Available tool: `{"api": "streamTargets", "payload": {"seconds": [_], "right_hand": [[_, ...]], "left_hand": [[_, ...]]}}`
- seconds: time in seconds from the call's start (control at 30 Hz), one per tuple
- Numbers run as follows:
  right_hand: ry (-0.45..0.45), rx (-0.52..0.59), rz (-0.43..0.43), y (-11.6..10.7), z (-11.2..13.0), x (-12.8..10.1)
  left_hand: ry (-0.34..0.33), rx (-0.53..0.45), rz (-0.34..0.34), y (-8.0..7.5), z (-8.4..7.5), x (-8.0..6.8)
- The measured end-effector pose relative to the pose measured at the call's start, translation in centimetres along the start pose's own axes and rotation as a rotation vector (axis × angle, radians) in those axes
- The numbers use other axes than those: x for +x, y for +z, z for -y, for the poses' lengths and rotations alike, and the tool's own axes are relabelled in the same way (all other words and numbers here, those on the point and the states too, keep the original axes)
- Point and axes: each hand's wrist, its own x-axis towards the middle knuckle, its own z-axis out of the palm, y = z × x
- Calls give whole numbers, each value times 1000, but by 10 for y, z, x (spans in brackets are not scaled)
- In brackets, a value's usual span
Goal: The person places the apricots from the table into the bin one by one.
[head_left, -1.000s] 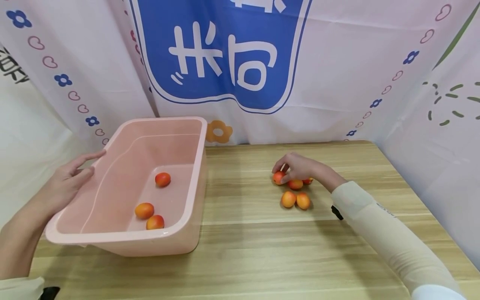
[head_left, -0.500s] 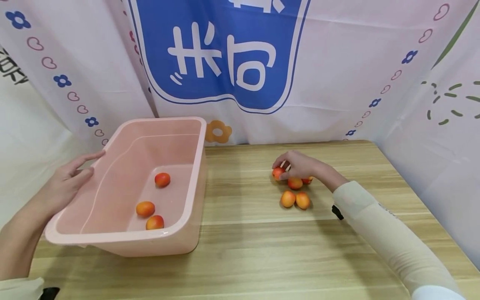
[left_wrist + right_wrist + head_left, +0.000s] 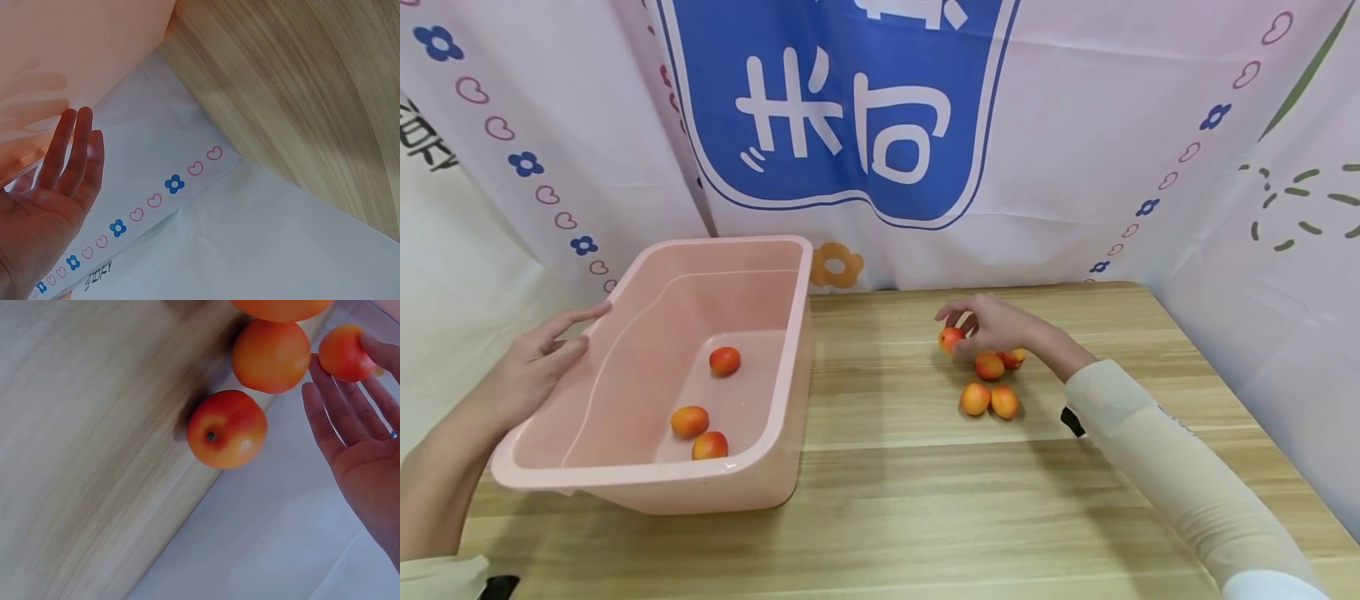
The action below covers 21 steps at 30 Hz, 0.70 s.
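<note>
My left hand (image 3: 535, 367) holds the left rim of a pink plastic basin (image 3: 795, 337), thumb over the rim; in the left wrist view its other fingers (image 3: 78, 150) extend along the outer wall. Inside the basin lie a red fruit (image 3: 725, 361) and two orange-red ones near the front. On the right, my right hand (image 3: 996, 323) pinches a small red-orange fruit (image 3: 950, 339) between thumb and fingertips, as the right wrist view also shows. Close to that hand are several similar fruits, among them a touching pair (image 3: 975, 399) and a redder one (image 3: 989, 365) partly under the wrist.
The basin stands at the left of a wood-grain table (image 3: 880, 467). White printed cloth (image 3: 1045, 167) with a blue emblem hangs behind the table and closes in both sides. Bare tabletop lies between the basin and the fruits.
My right hand has shifted slightly left and toward the back, with the pinched fruit moving away from the others. The left hand and basin stay in place.
</note>
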Motion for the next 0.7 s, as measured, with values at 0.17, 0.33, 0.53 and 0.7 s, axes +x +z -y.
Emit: {"api": "streamTargets", "payload": {"seconds": [0.17, 0.33, 0.53, 0.7], "right_hand": [[-28, -22, -10, -2, 4, 4], [-8, -26, -19, -3, 11, 7], [-26, 34, -22, -4, 21, 10], [-46, 2, -22, -6, 29, 12]], "left_hand": [[-19, 0, 12, -1, 2, 1], [-17, -6, 10, -1, 2, 1], [-17, 11, 3, -1, 0, 0], [-18, 2, 1, 1, -3, -1]]}}
